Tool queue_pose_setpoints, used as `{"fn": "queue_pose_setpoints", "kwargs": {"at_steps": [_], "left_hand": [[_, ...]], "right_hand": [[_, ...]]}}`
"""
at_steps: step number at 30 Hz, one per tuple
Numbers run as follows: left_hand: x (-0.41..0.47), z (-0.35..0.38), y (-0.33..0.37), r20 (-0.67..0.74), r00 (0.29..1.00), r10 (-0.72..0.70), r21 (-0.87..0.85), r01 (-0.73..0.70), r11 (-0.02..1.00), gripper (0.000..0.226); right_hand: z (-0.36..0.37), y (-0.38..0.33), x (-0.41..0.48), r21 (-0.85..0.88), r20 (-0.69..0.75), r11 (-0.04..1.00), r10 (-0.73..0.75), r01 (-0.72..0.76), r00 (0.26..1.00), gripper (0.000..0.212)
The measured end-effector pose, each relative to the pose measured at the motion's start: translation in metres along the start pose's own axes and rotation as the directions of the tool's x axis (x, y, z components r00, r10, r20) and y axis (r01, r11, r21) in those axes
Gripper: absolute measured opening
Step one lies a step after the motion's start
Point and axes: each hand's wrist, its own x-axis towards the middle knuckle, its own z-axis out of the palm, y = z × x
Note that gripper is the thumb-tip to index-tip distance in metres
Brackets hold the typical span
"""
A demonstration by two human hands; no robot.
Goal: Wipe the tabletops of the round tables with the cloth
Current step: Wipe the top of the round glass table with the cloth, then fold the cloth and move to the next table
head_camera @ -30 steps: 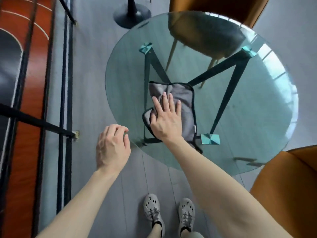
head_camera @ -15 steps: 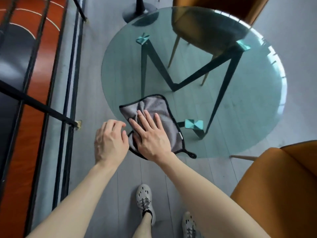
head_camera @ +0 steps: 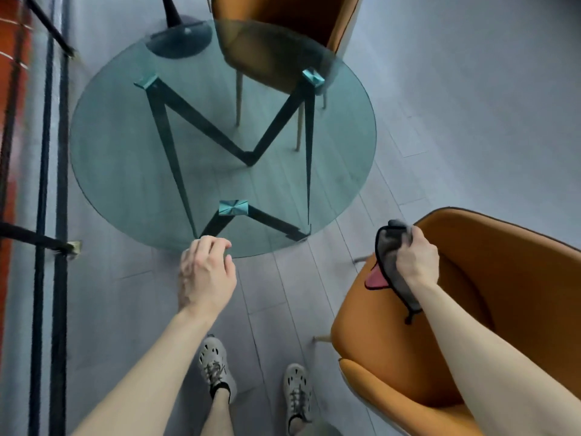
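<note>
Grey, black-edged cloth (head_camera: 388,256) bunched in the right hand (head_camera: 416,262), fingers (head_camera: 414,239) curled round it, held over an orange chair (head_camera: 471,325) just beside the round glass worktop (head_camera: 125,171), left hand (head_camera: 206,275) loosely curled, holding nothing, at the worktop's near rim.

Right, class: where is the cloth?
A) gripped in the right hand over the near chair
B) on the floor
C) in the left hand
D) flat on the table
A: the right hand grips the cloth above the near chair, off the table.
</note>
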Motion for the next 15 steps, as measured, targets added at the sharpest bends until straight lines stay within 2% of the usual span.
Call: {"fn": "queue_pose_setpoints", "kwargs": {"at_steps": [3,5,8,12,15], "left_hand": [[0.0,-0.008,0.02,0.041,0.999,0.032,-0.003,-0.032,0.999,0.02],[0.003,-0.017,0.026,0.054,0.997,0.055,0.015,-0.056,0.998,0.017],[0.011,-0.031,0.02,0.049,0.997,0.066,0.049,-0.069,0.996,0.016],[0.012,-0.041,-0.005,0.085,0.995,0.055,0.085,-0.062,0.994,0.016],[0.011,-0.046,-0.031,0.115,0.992,0.057,0.104,-0.07,0.992,0.016]], "right_hand": [[-0.008,-0.005,-0.016,0.102,0.052,0.994,0.021,-0.026,0.998,0.028],[0.003,-0.018,-0.024,0.185,0.11,0.978,0.079,-0.099,0.991,0.025],[0.025,-0.059,-0.044,0.335,0.171,0.924,0.133,-0.184,0.976,0.031],[0.067,-0.116,-0.088,0.494,0.29,0.858,-0.015,-0.137,0.957,0.043],[0.094,-0.142,-0.119,0.552,0.31,0.824,-0.059,-0.129,0.949,0.06]]}}
